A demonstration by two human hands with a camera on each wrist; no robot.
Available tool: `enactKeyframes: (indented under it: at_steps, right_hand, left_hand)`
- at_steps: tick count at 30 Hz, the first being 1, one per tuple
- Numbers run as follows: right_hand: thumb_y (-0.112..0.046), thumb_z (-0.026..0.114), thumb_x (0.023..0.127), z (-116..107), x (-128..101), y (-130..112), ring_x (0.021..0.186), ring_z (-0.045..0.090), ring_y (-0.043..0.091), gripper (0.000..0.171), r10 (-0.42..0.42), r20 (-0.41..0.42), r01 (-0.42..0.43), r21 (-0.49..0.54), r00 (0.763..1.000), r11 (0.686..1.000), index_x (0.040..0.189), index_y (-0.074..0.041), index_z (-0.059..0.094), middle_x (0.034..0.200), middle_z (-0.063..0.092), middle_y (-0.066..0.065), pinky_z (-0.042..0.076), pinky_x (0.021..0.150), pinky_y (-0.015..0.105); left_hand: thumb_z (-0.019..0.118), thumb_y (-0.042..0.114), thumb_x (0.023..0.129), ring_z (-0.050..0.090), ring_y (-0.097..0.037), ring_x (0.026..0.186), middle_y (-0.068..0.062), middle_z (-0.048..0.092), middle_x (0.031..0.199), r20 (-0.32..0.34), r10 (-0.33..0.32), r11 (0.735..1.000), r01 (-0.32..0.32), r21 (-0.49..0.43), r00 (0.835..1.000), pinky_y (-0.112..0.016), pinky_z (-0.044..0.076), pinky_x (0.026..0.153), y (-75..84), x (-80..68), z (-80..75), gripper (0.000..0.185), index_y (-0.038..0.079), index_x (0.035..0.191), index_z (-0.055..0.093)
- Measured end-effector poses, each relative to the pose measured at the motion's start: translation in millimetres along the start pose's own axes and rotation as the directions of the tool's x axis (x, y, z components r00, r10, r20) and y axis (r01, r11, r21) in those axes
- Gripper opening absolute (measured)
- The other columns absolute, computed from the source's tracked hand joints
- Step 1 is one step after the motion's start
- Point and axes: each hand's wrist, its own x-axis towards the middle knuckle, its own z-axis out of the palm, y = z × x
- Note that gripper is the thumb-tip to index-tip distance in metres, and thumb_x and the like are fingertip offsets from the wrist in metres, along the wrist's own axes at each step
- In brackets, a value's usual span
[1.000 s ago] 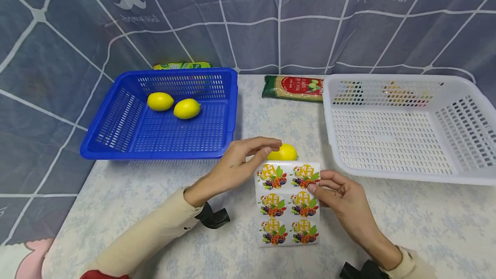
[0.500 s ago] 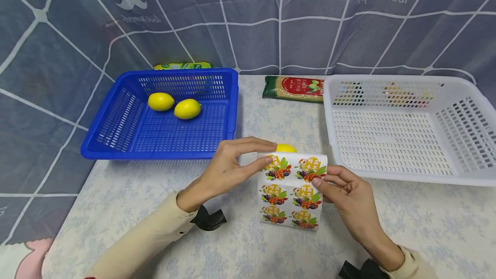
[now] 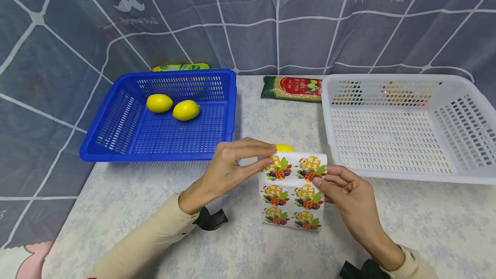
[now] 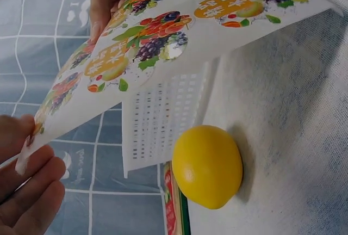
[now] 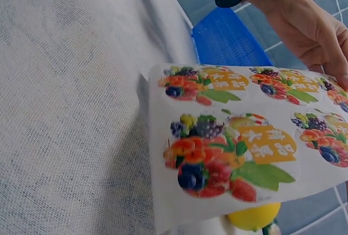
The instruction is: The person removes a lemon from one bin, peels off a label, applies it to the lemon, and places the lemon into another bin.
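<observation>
A glossy sticker sheet (image 3: 293,193) bows just in front of the smooth oval lemon (image 4: 207,166). Fingers of the left hand (image 3: 226,168) pinch its far-left corner, the right hand (image 3: 350,199) its right edge. Left of the lemon: a perforated blue basket (image 3: 231,111).

A sticker sheet (image 3: 293,192) screens the lemon (image 4: 207,165), with room behind it.

The white sticker sheet (image 3: 293,189) shows six bright fruit pictures with yellow patches and green leaves. It is bent and tilted. Its high end is above the yellow lemon (image 3: 284,147), not touching it. Fingers (image 3: 255,150) pinch that end. The low end is farther from the lemon; maybe it touches the counter (image 3: 217,244), but that's hard to see.
</observation>
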Motion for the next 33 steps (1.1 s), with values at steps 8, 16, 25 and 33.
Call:
enactKeyframes:
  at_steps: [8,16,25,33]
  right_hand:
    - [-0.007,0.069,0.092,-1.1,-0.7,-1.3,0.076,0.070,0.009,0.031,0.009,0.006,-0.009,-0.018,1.000,1.000,0.116,0.006,0.057,0.090,0.074,-0.003,0.058,0.064,0.026]
    - [-0.009,0.069,0.093,-1.2,0.0,-1.4,0.078,0.069,0.007,0.031,0.029,0.022,-0.028,-0.008,0.999,1.000,0.116,0.007,0.055,0.091,0.074,-0.003,0.057,0.064,0.024]
    - [-0.007,0.069,0.092,-1.2,-0.9,-0.7,0.078,0.070,0.008,0.030,0.006,0.017,-0.005,-0.012,1.000,1.000,0.116,0.006,0.056,0.091,0.074,-0.002,0.057,0.064,0.025]
    - [-0.008,0.069,0.092,-0.8,-0.1,0.1,0.074,0.069,0.007,0.031,0.011,0.013,-0.011,-0.021,1.000,1.000,0.116,0.007,0.056,0.090,0.074,-0.003,0.057,0.063,0.025]
  left_hand:
    - [0.081,0.005,0.079,0.068,-0.019,0.100,-0.011,0.073,0.105,0.032,0.119,0.981,-0.122,0.149,0.992,-0.025,0.052,0.090,-0.5,0.2,1.6,0.021,0.000,0.099,0.077]
    - [0.081,0.011,0.081,0.067,-0.019,0.097,-0.008,0.073,0.102,0.079,0.215,0.903,-0.229,0.364,0.973,-0.028,0.051,0.091,-1.5,-0.6,4.4,0.021,0.002,0.099,0.077]
    - [0.080,0.014,0.083,0.062,-0.015,0.095,-0.004,0.070,0.099,0.036,0.060,0.951,-0.068,0.302,0.998,-0.030,0.050,0.087,-1.6,-2.6,4.7,0.018,0.004,0.098,0.078]
    - [0.081,0.009,0.081,0.059,-0.014,0.085,-0.002,0.067,0.091,0.022,0.132,0.919,-0.131,0.372,0.991,-0.028,0.047,0.073,-0.2,-3.7,7.0,0.013,0.005,0.093,0.079]
